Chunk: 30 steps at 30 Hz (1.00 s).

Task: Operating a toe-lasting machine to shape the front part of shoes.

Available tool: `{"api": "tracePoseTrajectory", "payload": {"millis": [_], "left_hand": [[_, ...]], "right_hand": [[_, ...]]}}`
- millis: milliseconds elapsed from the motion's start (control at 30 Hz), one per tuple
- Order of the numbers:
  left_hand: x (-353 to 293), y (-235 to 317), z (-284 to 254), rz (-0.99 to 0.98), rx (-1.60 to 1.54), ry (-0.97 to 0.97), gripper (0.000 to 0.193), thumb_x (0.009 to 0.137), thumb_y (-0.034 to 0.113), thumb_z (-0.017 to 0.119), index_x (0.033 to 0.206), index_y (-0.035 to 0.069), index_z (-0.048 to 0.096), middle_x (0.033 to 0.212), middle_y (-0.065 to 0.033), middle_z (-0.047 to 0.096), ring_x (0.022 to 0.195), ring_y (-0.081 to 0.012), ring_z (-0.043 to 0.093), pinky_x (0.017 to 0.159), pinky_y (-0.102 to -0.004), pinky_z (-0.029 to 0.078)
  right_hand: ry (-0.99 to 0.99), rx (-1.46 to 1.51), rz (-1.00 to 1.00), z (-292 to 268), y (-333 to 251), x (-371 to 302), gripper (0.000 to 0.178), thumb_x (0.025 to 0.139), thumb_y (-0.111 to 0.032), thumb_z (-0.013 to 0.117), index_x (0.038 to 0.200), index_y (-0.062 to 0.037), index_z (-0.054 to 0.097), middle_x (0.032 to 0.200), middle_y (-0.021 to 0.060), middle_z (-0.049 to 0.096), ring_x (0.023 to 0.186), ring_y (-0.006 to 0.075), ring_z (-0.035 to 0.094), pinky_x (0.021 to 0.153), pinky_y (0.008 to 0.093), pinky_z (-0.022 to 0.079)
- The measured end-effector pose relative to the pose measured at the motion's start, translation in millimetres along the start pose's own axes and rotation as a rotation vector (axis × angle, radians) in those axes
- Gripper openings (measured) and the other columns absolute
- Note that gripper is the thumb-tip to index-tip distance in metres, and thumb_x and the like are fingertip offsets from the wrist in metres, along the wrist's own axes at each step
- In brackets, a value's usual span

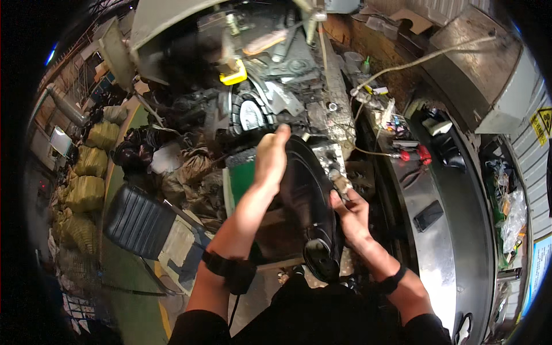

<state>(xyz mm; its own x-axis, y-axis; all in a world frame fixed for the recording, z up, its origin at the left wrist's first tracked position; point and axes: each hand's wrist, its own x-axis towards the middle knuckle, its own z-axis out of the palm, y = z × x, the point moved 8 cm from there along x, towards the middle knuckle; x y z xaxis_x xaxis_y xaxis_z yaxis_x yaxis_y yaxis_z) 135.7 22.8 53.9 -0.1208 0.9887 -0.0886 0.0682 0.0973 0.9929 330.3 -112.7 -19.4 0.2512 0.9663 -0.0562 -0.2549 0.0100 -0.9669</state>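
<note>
- Grey machine (195, 20), upper middle, its working parts under a curved hood.
- Metal-topped bench (428, 261), down the right side.
- Yellow sacks (89, 161), piled along the left edge.
- Chair with a ribbed black back (141, 221), lower left.
- Black boot (305, 195), centre, its opening toward the bottom and its other end just below the machine's parts; I can read no mark on it.
- Blue-and-white notice (537, 270), lower right edge, its print illegible.
- Left hand (270, 158), centre, clamped on the boot's left edge, thumb up, fingers mostly hidden.
- Right hand (352, 215), right of centre, apart from the left, gripping the boot's right edge; a small pale object at the fingertips is too blurred to identify.
- Yellow warning sign (542, 123), right edge, with a black triangle and tiny lettering.
- Red-bodied hand tool (417, 154), on the bench, right of centre.
</note>
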Motion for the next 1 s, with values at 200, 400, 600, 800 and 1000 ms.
{"api": "tracePoseTrajectory", "payload": {"millis": [200, 400, 600, 800, 1000], "left_hand": [[41, -30, -125, 0.001, -0.272, 0.058, 0.037, 0.097, 0.041, 0.059, 0.108, 0.007, 0.066, 0.100, -0.0041, 0.070, 0.084, -0.0155, 0.065, 0.075, -0.0311, 0.052], [11, -51, -97, -0.148, -0.904, -0.195, 0.040, 0.099, 0.041, 0.051, 0.112, 0.007, 0.067, 0.108, -0.0069, 0.069, 0.097, -0.0222, 0.064, 0.091, -0.0395, 0.050], [43, -75, -98, -0.377, -0.942, -0.117, 0.046, 0.097, 0.043, 0.054, 0.123, 0.006, 0.063, 0.117, -0.0087, 0.066, 0.103, -0.0251, 0.063, 0.095, -0.0395, 0.049], [77, -89, -100, -0.451, -0.822, -0.052, 0.056, 0.093, 0.050, 0.060, 0.128, 0.006, 0.059, 0.125, -0.0099, 0.062, 0.112, -0.0268, 0.059, 0.099, -0.0410, 0.046], [90, -95, -96, -0.558, -0.921, -0.036, 0.049, 0.094, 0.040, 0.064, 0.125, 0.001, 0.060, 0.126, -0.0121, 0.062, 0.114, -0.0273, 0.058, 0.105, -0.0435, 0.042]], "right_hand": [[-0.128, 0.354, 0.130, 117, 36, 55, 0.026, 0.091, -0.013, 0.072, 0.115, -0.0048, 0.069, 0.098, 0.0005, 0.072, 0.078, 0.0055, 0.061, 0.067, 0.0222, 0.049], [-0.127, 0.571, 0.222, 169, 44, 95, 0.041, 0.090, -0.009, 0.071, 0.130, -0.0056, 0.061, 0.107, 0.0045, 0.071, 0.086, 0.0122, 0.066, 0.077, 0.0285, 0.056], [-0.006, 0.349, 0.229, 175, 74, 141, 0.047, 0.091, -0.013, 0.070, 0.134, -0.0004, 0.055, 0.134, 0.0103, 0.058, 0.118, 0.0196, 0.055, 0.103, 0.0327, 0.043], [0.039, 0.200, 0.136, 176, 78, 174, 0.049, 0.092, -0.015, 0.068, 0.136, 0.0009, 0.053, 0.136, 0.0126, 0.055, 0.125, 0.0201, 0.048, 0.109, 0.0319, 0.037], [0.049, 0.254, 0.193, 178, 76, 182, 0.050, 0.092, -0.017, 0.068, 0.136, 0.0010, 0.052, 0.137, 0.0133, 0.053, 0.127, 0.0198, 0.046, 0.109, 0.0322, 0.037]]}}
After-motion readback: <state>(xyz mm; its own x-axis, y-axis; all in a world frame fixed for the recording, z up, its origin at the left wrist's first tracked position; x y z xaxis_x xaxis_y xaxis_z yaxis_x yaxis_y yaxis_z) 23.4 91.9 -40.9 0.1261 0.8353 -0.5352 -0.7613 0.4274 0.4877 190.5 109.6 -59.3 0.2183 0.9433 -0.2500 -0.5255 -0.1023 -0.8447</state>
